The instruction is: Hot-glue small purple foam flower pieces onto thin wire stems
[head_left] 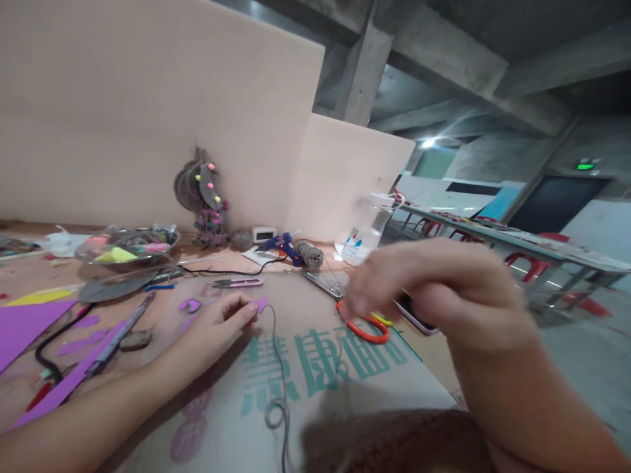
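My left hand point(229, 318) pinches a small purple piece point(260, 305) between thumb and fingertips, low over the printed board point(315, 407). A grey cord point(279, 355) runs from beside that piece toward the near edge, with a small loop in it. My right hand point(419, 282) is raised at the right, blurred, its fingers bent downward; whatever its fingertips hold, if anything, cannot be made out. Just below and behind those fingertips lie scissors with orange handles point(367, 334), their blades pointing to the back left.
A glue gun point(288, 248), a ball of grey yarn point(309, 254) and a clear bottle point(365, 233) stand along the back. At left are a bowl of scraps point(128, 248), purple sheets point(29, 328) and a pen point(118, 338). Thread snips point(239, 283) lie behind my left hand.
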The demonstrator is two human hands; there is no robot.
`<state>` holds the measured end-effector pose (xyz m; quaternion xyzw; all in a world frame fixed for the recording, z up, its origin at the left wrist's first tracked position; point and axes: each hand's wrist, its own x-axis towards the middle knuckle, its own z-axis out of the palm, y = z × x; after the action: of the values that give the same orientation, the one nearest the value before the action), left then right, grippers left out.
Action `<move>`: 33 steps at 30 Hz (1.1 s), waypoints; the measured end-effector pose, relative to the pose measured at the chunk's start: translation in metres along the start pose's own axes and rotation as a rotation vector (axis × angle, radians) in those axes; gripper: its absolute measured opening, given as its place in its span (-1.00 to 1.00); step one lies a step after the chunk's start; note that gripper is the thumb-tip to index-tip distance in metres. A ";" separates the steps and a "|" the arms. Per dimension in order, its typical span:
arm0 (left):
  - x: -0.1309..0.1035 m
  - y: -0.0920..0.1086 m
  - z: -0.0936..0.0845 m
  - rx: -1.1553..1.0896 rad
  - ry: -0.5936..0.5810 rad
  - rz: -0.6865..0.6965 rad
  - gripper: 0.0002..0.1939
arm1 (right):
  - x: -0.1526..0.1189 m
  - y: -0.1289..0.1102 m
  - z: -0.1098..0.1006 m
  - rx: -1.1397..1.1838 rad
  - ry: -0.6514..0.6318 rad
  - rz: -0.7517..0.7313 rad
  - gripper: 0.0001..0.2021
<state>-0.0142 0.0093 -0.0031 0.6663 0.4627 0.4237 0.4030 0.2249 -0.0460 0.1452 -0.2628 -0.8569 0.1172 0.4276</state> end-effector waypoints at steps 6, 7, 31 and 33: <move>-0.002 0.003 0.000 -0.024 0.020 0.005 -0.73 | 0.035 0.098 0.017 -0.309 -0.164 0.183 -0.73; -0.002 0.003 0.000 -0.020 0.018 0.001 -0.73 | 0.036 0.116 0.024 -0.342 -0.172 0.241 -0.75; 0.000 0.001 0.001 -0.021 -0.020 -0.032 -0.72 | 0.044 0.263 0.092 -0.268 -0.074 0.646 -0.75; 0.000 0.001 0.001 -0.022 -0.019 -0.037 -0.73 | 0.045 0.257 0.088 -0.222 -0.034 0.637 -0.79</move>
<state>-0.0130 0.0088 -0.0022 0.6570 0.4666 0.4149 0.4224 0.2224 0.1956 0.0127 -0.5603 -0.7463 0.1553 0.3240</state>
